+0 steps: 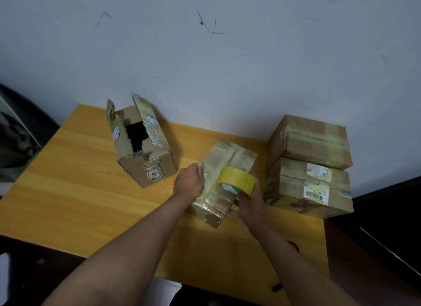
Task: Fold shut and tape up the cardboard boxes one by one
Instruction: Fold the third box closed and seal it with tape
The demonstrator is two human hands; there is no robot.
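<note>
Head view shows taping under way: the left hand [190, 180] presses flat on the middle box [224, 169] on the table [79, 180], the right hand [249, 202] grips the yellow tape roll [237, 180] above it, so next likely comes pulling tape along the seam.
</note>
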